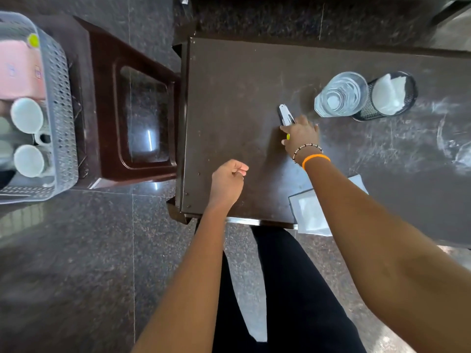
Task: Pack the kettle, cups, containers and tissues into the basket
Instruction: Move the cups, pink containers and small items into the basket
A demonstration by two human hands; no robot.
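Head view, looking down: dark brown table fills the right half, scuffed white marks across its top. Dark brown stool stands left of it on speckled floor, and a perforated grey basket sits at far left. Inside the basket: a pink tissue pack at the far end, two white cups nearer, rest of contents blurred. On the table, a clear glass container touches a black mesh holder with white tissues inside. White paper sheet lies at the table's near edge, partly under the right forearm. Right hand, beaded and orange bands at the wrist, is closed around a small silvery tool with a yellow-green bit, on the tabletop. Left hand hovers loosely curled over the table's near-left corner, holding nothing.
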